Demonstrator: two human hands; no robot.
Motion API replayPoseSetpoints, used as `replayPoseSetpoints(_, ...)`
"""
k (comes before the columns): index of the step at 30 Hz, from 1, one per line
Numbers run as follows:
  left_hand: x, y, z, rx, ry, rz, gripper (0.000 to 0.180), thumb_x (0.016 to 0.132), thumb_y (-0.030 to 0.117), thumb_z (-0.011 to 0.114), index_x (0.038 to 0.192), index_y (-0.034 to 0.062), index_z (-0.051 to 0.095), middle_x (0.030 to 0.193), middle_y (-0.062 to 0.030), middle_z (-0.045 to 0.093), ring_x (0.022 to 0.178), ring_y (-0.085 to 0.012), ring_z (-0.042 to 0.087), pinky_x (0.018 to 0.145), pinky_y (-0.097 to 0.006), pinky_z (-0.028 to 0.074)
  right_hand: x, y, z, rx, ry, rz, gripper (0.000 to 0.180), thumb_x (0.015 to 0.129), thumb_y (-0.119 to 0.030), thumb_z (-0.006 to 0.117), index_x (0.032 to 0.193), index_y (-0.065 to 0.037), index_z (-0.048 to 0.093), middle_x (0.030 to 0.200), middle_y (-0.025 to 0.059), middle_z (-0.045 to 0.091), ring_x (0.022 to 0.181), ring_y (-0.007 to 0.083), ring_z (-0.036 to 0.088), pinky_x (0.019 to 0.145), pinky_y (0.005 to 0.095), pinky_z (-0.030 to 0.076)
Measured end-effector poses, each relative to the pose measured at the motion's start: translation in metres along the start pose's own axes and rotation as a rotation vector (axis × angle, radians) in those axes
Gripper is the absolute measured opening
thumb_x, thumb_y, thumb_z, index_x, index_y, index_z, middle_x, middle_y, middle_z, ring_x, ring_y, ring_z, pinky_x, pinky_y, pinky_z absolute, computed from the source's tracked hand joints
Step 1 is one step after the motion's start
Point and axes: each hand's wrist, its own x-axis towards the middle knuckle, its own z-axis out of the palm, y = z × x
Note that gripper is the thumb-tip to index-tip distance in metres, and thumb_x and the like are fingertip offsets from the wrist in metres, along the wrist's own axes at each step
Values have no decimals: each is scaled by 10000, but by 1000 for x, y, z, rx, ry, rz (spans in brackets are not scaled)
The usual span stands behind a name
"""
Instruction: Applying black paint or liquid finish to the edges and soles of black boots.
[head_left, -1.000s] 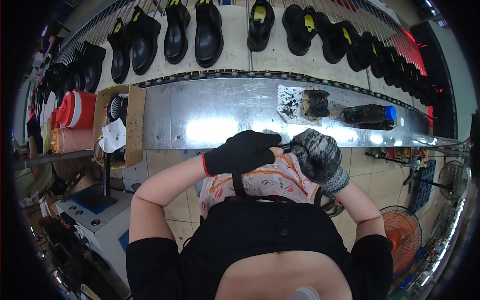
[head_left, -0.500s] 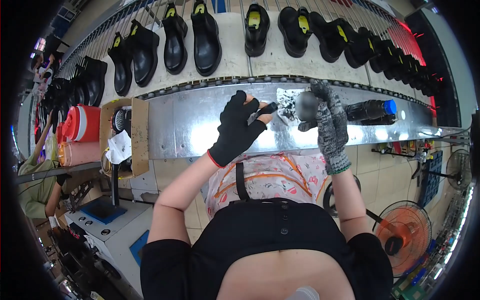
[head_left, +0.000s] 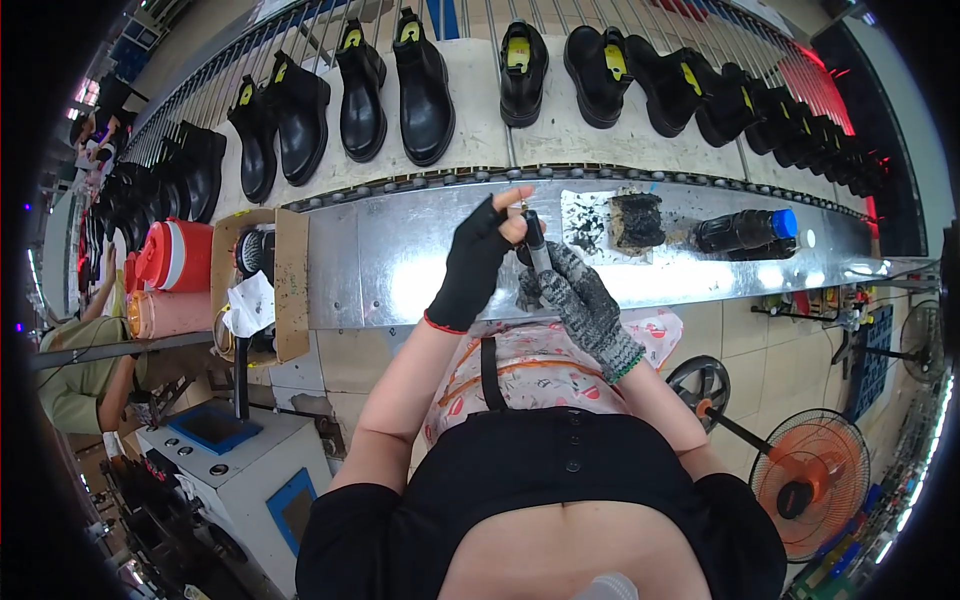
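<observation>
My left hand (head_left: 477, 258), in a black fingerless glove, has its bare fingertips closed at the upper end of a small black-and-grey tube (head_left: 537, 243). My right hand (head_left: 582, 302), in a grey knitted glove, grips the lower end of that tube. The tube stands slightly tilted above the metal bench; its exact kind is not clear. Just beyond my right hand, a dark, stained sponge-like block (head_left: 637, 221) lies on a white sheet (head_left: 583, 222) smeared with black. To the right of it, a dark bottle with a blue cap (head_left: 738, 231) lies on its side.
Black boots (head_left: 425, 95) and low shoes (head_left: 523, 80) line the conveyor beyond the metal bench (head_left: 400, 235). At left stand a cardboard box (head_left: 292, 285) holding a brush and a red jug (head_left: 165, 255). An orange fan (head_left: 808, 485) is at the lower right. Another person's arm (head_left: 118, 385) shows at far left.
My right hand has left the dark block on the sheet and come left to the tube. The tube, in my left hand before, has turned more upright and now sits between both hands.
</observation>
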Motion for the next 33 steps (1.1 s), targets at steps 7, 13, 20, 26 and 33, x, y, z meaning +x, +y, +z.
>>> replayPoseSetpoints(7, 7, 1, -16, -44, 24, 33, 287, 898, 279, 586, 985, 14, 656, 831, -35, 652, 718, -100, 550, 715, -252, 447, -3, -6, 1, 256, -171, 109, 368, 940, -239, 517, 1216, 2, 476, 840, 22, 557, 697, 97, 530, 646, 255, 474)
replayPoseSetpoints(13, -1, 12, -4, 704, 290, 399, 119, 851, 100, 616, 789, -2, 610, 680, -64, 576, 611, -132, 540, 570, -267, 424, -5, -2, 4, 182, -138, 113, 420, 923, -283, 553, 1215, 9, 474, 815, 22, 546, 670, 101, 528, 619, 259, 477)
replayPoseSetpoints(20, -3, 13, -6, 713, 234, 610, 82, 808, 35, 617, 744, -2, 583, 630, -80, 511, 575, -213, 529, 548, -293, 417, -11, 0, 8, 294, -167, 139, 444, 913, -281, 571, 1221, 21, 469, 805, 28, 553, 692, 108, 543, 646, 259, 483)
replayPoseSetpoints(26, -3, 12, -7, 772, 235, 637, 53, 803, 18, 621, 763, 8, 588, 675, -76, 548, 604, -194, 550, 566, -286, 429, -12, 0, 13, 354, -146, 151, 429, 916, -270, 563, 1215, 24, 476, 821, 41, 571, 689, 116, 549, 639, 257, 478)
replayPoseSetpoints(33, -5, 12, -12, 779, 240, 630, 34, 800, -6, 608, 799, 20, 587, 724, -75, 579, 649, -178, 568, 608, -274, 448, -4, 9, 5, -25, -63, 131, 395, 855, -165, 621, 1186, 18, 508, 913, 79, 619, 754, 138, 610, 676, 280, 518)
